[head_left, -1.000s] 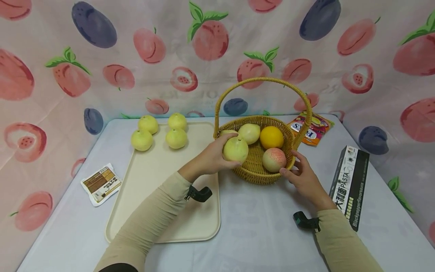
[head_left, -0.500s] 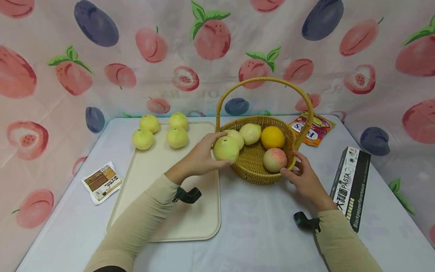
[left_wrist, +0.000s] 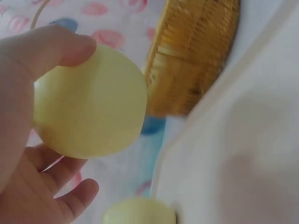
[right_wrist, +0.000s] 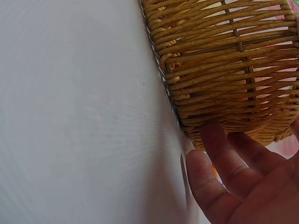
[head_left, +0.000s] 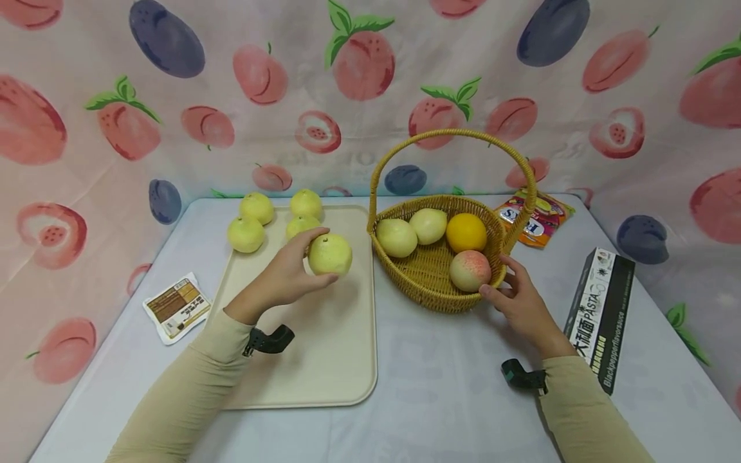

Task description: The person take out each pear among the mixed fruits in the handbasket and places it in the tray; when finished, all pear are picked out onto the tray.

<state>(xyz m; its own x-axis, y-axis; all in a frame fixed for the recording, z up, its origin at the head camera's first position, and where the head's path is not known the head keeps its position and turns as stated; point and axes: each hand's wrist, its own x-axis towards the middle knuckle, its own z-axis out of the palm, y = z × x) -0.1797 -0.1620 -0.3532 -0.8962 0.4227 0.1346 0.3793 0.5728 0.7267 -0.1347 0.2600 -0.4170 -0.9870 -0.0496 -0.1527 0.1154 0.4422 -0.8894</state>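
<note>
My left hand (head_left: pixel 283 276) holds a round pale yellow-green fruit (head_left: pixel 330 254) between thumb and fingers, over the beige tray (head_left: pixel 324 373). In the left wrist view the fruit (left_wrist: pixel 93 107) is up close, the thumb pressed on its side. Several similar fruits (head_left: pixel 246 234) sit at the tray's back left, one partly hidden behind the hand. My right hand (head_left: pixel 523 308) grips the right front rim of a wicker basket (head_left: pixel 428 297); in the right wrist view its fingers (right_wrist: pixel 229 163) lie against the woven wall. Inside are two pale yellow fruits (head_left: pixel 396 238), an orange (head_left: pixel 466 233) and a peach (head_left: pixel 470 271).
The basket's tall handle (head_left: pixel 451 133) arches above it. Behind its right side lies a red and orange packet (head_left: pixel 538 218). A black and white pasta box (head_left: pixel 599 321) is at the right, and a brown and white sachet (head_left: pixel 176 308) lies left of the tray.
My left hand has carried the fruit leftward from the basket to above the tray, uncovering the pale yellow fruit at the basket's left. My right hand stays at the rim.
</note>
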